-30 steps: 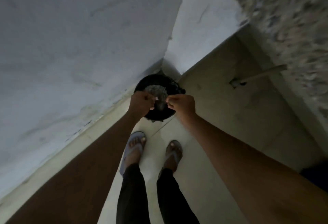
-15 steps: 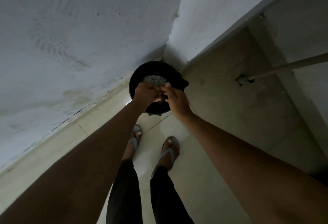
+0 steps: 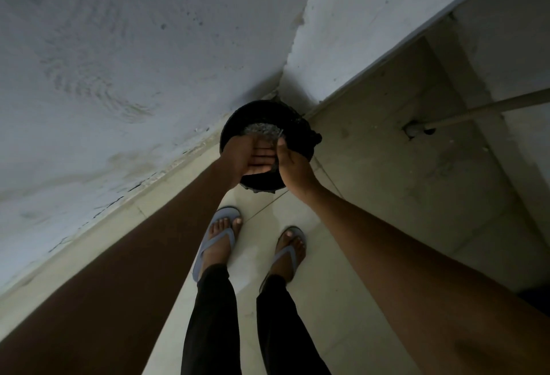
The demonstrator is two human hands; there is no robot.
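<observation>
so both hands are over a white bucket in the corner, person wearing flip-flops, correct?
Not quite. The head view shows the bucket is black, not white. The rest holds: the left hand and right hand are both over it in the corner, and the person wears flip-flops.

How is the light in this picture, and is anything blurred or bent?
Head view: dim, flat light, no glare; the bin is almost black; the left hand and right hand are sharp; the wide lens bends the wall edges.
</observation>
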